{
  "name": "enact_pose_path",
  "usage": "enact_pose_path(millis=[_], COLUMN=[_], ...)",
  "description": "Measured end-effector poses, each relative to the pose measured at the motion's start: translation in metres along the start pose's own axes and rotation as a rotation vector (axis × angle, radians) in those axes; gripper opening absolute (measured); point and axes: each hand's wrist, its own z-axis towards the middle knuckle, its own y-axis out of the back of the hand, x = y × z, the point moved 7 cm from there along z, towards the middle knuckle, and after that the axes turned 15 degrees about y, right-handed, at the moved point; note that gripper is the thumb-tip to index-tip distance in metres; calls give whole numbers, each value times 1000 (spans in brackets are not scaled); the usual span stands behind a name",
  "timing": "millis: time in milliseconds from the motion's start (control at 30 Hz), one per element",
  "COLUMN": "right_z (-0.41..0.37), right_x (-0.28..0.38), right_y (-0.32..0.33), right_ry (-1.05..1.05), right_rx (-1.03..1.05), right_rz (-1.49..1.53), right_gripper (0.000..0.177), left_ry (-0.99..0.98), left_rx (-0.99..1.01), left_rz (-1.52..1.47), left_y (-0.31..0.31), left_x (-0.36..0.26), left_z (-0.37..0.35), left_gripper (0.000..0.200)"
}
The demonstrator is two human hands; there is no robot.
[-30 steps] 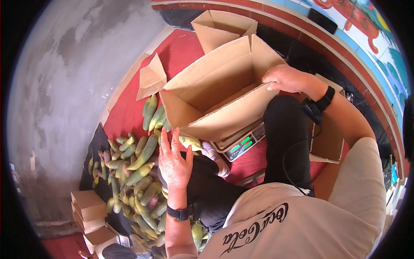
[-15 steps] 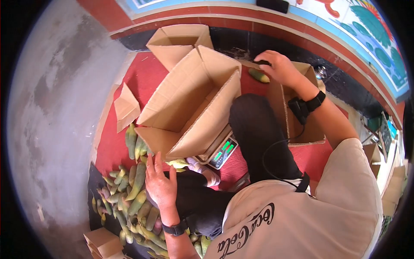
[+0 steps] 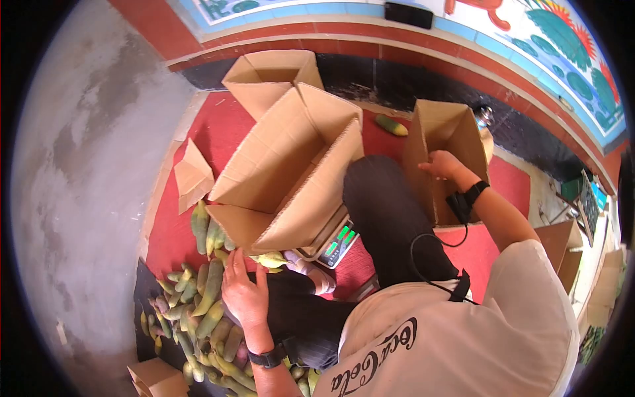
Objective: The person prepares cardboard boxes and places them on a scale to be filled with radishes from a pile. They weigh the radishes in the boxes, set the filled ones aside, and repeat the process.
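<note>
My left hand [image 3: 246,291] lies over my left knee with its fingers stretched and apart, beside a pile of green and yellowish cucumber-like vegetables [image 3: 210,291]. It holds nothing. Curled fingers show on my right hand [image 3: 444,165], at the opening of a tall cardboard box [image 3: 450,122] to my right; what they hold, if anything, is hidden. In front of me a large open cardboard box [image 3: 264,155] sits tilted on a digital scale [image 3: 338,245] with green lit figures. Its visible inside shows bare cardboard.
Another open box [image 3: 271,69] stands behind by the tiled wall. One cucumber-like vegetable [image 3: 391,125] lies on the red mat [image 3: 218,122] near the right box. A folded cardboard piece [image 3: 193,175] rests at left, and a small box [image 3: 157,378] at lower left.
My right hand has come down from above the far mat to the right box's opening. A dark item at its fingers earlier no longer shows. My left hand stays nearly still.
</note>
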Motion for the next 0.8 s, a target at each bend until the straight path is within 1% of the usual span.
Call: enact_pose_path(millis=[33,100,133,167,233,300,367,433,467,500,533,567,600,633,667,733,767,800], right_z=[1,6,29,45,61,38,12,-10,-13,-16,-21,-26,-51,-68,-70,-78,-81,-86], right_x=[-10,-18,-22,-41,-85,-88,-89,-84,-89,-103,-95,-88,-42,-12,-4,16,27,39], right_y=[-9,-15,-25,-51,-46,-6,23,42,46,54,63,67,85,100,107,127,136,147], right_ry=[-149,-243,143,532,452,247,138,83,96,145,195,209,216,225,245,401,417,358], right_rx=[70,61,233,387,166,-163,-449,-471,-470,-531,-591,-585,-618,-651,-641,-804,-798,-805], right_rz=[127,177,-442,-1063,-853,-440,-133,-175,-185,-165,-144,-153,-138,-122,-129,-73,-77,-143], right_gripper=[44,35,31,28,19,20,21,24,24,25,25,25,24,23,23,20,20,19], left_ry=[18,20,20,39,42,57,54,55,50,44,59,56,56,77,77,60,77,77], left_rx=[-19,10,6,-7,4,-10,-5,-28,-26,-22,-25,-24,-22,-25,-17,-32,-37,-34], left_rz=[4,-20,-22,-22,-19,-34,-53,-73,-71,-68,-71,-79,-87,-87,-103,-103,-103,-113], left_y=[2,-1,0,1,-1,0,1,3,4,5,6,6,7,8,8,9,9,9], left_x=[3,6,8,11,13,17,16,18,17,17,17,17,18,19,19,21,23,24], left_z=[1,0,0,-1,-2,-2,-3,-3,-3,-3,-2,-2,-3,-3,-3,-5,-5,-6], left_gripper=[50,49,48,48,47,46,45,45,45,44,44,44,44,44,44,45,45,44])
